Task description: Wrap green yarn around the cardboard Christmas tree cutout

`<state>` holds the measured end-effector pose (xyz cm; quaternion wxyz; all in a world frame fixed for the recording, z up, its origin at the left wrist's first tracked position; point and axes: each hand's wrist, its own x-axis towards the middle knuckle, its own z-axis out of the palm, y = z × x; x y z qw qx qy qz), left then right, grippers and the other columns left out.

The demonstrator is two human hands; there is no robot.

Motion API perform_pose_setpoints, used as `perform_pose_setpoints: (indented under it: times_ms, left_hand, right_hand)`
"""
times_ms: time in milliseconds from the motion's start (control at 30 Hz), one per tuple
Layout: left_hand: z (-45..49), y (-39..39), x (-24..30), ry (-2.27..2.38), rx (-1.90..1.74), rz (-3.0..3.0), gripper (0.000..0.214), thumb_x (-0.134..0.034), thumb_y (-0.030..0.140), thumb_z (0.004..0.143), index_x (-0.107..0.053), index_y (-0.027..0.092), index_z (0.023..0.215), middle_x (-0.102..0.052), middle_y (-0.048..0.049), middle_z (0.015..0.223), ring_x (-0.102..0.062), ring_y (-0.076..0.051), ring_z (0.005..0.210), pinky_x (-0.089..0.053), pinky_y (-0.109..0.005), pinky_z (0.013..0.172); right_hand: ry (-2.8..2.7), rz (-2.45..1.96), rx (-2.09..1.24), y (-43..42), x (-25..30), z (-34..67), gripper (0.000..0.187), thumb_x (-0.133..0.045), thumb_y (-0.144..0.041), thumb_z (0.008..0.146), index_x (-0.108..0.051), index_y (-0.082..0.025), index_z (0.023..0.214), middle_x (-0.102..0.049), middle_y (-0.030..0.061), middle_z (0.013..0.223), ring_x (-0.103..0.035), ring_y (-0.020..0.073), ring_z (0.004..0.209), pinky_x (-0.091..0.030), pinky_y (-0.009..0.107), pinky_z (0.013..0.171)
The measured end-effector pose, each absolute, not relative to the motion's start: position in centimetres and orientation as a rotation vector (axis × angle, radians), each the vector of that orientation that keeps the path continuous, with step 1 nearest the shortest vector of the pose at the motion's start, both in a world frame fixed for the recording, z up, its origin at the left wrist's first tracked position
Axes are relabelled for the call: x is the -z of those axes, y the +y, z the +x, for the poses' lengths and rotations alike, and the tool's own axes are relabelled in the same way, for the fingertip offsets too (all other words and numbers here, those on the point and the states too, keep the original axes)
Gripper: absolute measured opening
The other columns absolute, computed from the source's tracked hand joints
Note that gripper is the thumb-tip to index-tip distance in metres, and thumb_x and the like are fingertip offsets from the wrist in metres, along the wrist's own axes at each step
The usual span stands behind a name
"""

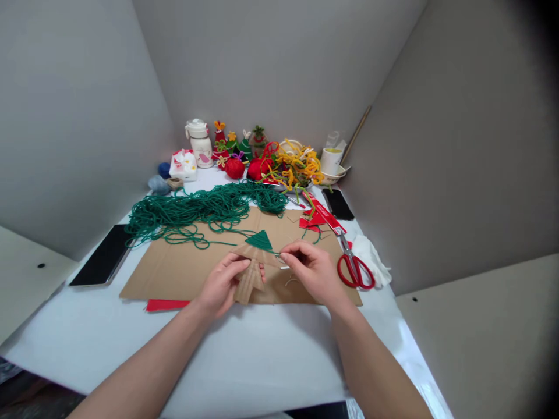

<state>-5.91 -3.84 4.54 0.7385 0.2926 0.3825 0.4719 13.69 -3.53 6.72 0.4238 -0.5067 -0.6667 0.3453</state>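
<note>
My left hand (227, 284) grips a cardboard tree cutout (250, 277) by its lower part, fingers partly behind it. Green yarn (259, 240) covers the cutout's pointed top, while the lower part is bare cardboard. At its right side, my right hand (313, 269) pinches the strand of green yarn between thumb and forefinger. From the cutout another strand runs left to a large loose heap of green yarn (192, 206). Both hands are above a brown cardboard sheet (174, 270) on the white table.
Red-handled scissors (356, 271) lie at the right beside a crumpled white tissue (370, 259). A black phone (338, 203) is behind them, and a dark tablet (102, 256) lies left. Yellow yarn (301, 163), small yarn-wrapped trees (245, 145) and a white bottle (200, 144) stand along the back.
</note>
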Motion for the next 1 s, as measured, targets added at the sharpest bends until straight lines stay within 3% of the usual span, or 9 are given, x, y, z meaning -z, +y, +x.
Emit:
perform_pose_setpoints:
  times_ms: [167,300,467,700,1000]
  left_hand:
    - [-6.3,-4.0,-4.5,0.723,-0.893,0.663,0.017,-0.063,0.021,0.074,-0.061,0.015,0.090,-0.070,-0.0067,0.075,-0.066,-0.017,0.066,-0.054,-0.031,0.064]
    - [-6.7,-4.4,-4.3,0.605,-0.686,0.693,0.021,-0.064,0.021,0.074,-0.062,0.015,0.094,-0.069,-0.0070,0.074,-0.065,-0.016,0.062,-0.053,-0.030,0.060]
    - [-7.1,-4.5,-4.0,0.563,-0.489,0.756,0.019,-0.063,0.023,0.076,-0.064,0.014,0.093,-0.069,-0.0082,0.075,-0.065,-0.017,0.062,-0.052,-0.029,0.060]
    - [-7.3,-4.6,-3.8,0.559,-0.287,0.794,0.017,-0.064,0.025,0.075,-0.064,0.017,0.091,-0.069,-0.0057,0.076,-0.065,-0.015,0.057,-0.048,-0.025,0.057]
    - [-7.2,-4.8,-4.0,0.508,-0.195,0.853,0.019,-0.062,0.026,0.077,-0.062,0.017,0.093,-0.068,-0.0043,0.073,-0.064,-0.015,0.059,-0.047,-0.025,0.057]
  right_hand:
    - [-1.657,-1.186,-1.345,-3.1,-6.4,14.2,0.016,-0.058,-0.031,0.080,-0.063,-0.017,0.083,-0.061,0.0002,0.074,-0.054,0.0122,0.067,-0.042,0.022,0.061]
    - [-1.797,-1.080,-1.403,-2.8,-6.2,14.3,0.012,-0.055,-0.022,0.081,-0.065,-0.015,0.083,-0.063,0.0008,0.080,-0.056,0.0132,0.075,-0.044,0.023,0.071]
    - [-2.015,-1.013,-1.284,-3.0,-6.6,14.3,0.014,-0.051,-0.018,0.083,-0.064,-0.015,0.078,-0.061,-0.0001,0.075,-0.055,0.0120,0.070,-0.043,0.022,0.065]
    - [-2.239,-0.897,-1.039,-3.2,-7.0,14.2,0.013,-0.051,-0.015,0.086,-0.064,-0.017,0.084,-0.064,0.0031,0.082,-0.059,0.0129,0.078,-0.045,0.025,0.074]
    - [-2.272,-0.882,-0.861,-3.3,-6.6,13.7,0.007,-0.057,-0.017,0.084,-0.063,-0.016,0.082,-0.063,0.0028,0.078,-0.057,0.0116,0.073,-0.044,0.023,0.069]
